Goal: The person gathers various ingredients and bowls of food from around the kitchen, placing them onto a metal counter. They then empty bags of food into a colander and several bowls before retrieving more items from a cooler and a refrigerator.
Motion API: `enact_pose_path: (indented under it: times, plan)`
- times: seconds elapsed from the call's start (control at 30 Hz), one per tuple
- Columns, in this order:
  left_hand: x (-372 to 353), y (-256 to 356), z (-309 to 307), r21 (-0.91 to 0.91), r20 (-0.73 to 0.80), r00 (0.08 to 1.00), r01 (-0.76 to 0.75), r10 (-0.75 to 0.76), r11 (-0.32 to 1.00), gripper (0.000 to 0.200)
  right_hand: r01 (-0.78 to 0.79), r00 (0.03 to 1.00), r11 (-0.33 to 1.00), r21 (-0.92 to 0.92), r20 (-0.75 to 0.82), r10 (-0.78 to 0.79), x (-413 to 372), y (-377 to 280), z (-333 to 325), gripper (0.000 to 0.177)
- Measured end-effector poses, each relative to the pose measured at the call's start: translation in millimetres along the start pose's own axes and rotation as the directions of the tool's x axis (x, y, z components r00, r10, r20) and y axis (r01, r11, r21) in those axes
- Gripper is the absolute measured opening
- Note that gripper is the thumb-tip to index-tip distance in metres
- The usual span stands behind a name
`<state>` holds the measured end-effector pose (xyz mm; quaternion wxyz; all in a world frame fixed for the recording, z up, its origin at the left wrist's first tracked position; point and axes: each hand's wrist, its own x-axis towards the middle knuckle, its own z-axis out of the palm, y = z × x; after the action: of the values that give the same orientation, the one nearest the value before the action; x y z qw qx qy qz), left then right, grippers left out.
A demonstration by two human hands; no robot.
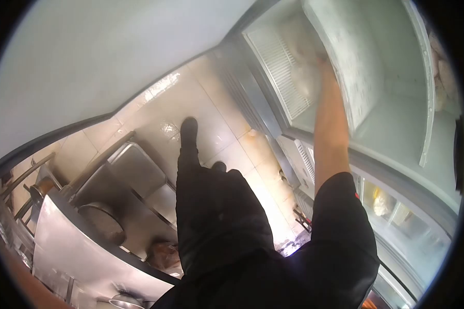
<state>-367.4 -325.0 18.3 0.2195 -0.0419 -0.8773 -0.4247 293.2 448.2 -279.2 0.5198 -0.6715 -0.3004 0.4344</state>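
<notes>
My right arm reaches into the lower compartment of an open upright freezer (263,110). Haze blurs my right hand (314,55), which is down beside a pale, clear-looking bag (302,80) on a white wire rack (278,64); I cannot tell whether its fingers grip the bag. A frosted white shelf (358,72) stands close along the forearm. Only a blurred strip of my left forearm (33,286) shows at the lower left edge, and the hand lies outside the view.
The large freezer door (103,56) stands open at the upper left. A steel worktable (82,247) with pans on its lower shelf is on the left. Below lies a wet tiled floor (201,87). A glass-fronted cabinet (397,216) adjoins at the right.
</notes>
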Motion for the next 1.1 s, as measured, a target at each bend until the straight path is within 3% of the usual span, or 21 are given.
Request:
enact_pose_path:
  times: [0.67, 0.87, 0.93, 1.03, 1.1]
  plan:
    - [48.8, 12.8, -52.8, 0.104, -0.065, 0.997, 0.046, -0.039, 0.994, 0.03, 0.074, 0.983, 0.997, -0.02, -0.169, -0.076, -26.1, -4.5, 12.3, 0.027]
    - [74.9, 18.2, -54.0, 0.137, -0.058, 0.998, 0.044, -0.037, 0.99, 0.031, 0.2, 0.95, 0.959, -0.2, -0.2, -0.24, -79.3, 23.5, -10.1, 0.026]
    - [88.5, 23.7, -50.2, 0.145, -0.05, 0.998, 0.037, -0.03, 0.989, 0.031, 0.217, 0.949, 0.928, -0.304, -0.157, -0.273, -126.1, 37.1, -26.7, 0.026]
    - [101.4, 36.6, -37.8, 0.147, -0.054, 0.998, 0.022, -0.014, 0.989, 0.031, 0.167, 0.986, 0.883, -0.44, 0.071, -0.151, -201.0, 31.0, -48.1, 0.027]
    - [112.0, 50.5, -27.6, 0.156, -0.047, 0.999, -0.003, 0.011, 0.988, 0.032, 0.226, 0.972, 0.867, -0.443, 0.16, -0.172, -241.4, 32.8, -61.0, 0.026]
